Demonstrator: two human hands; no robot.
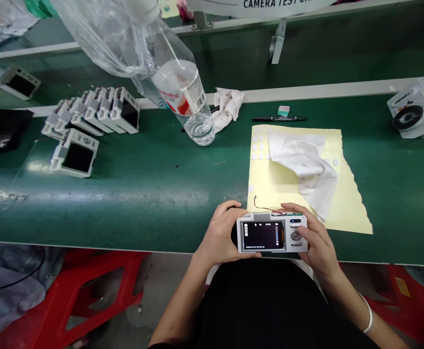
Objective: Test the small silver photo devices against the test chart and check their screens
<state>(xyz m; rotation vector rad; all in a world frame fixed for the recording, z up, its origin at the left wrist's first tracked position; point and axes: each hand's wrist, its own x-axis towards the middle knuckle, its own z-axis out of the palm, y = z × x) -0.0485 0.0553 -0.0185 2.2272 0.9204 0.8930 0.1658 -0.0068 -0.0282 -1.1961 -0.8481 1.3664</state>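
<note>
1. You hold a white camera body (272,233) level just above the front edge of the green workbench (124,208), its lit screen (261,235) facing you, probably so you can read it
2. Your left hand (221,232) is closed around the body's left end, leaving the screen uncovered
3. Your right hand (317,237) grips the other end, its thumb by the round control pad (295,235), likely to keep that within reach
4. A thin red wire (266,208) curves from the top edge over a yellow backing sheet (350,213)
5. That sheet carries small round white pads (259,145) and a white cloth (302,169), both within easy reach
6. Farther left, similar camera bodies (99,111) stand grouped, apart from your working spot, near a tilted water bottle (186,102)
</note>
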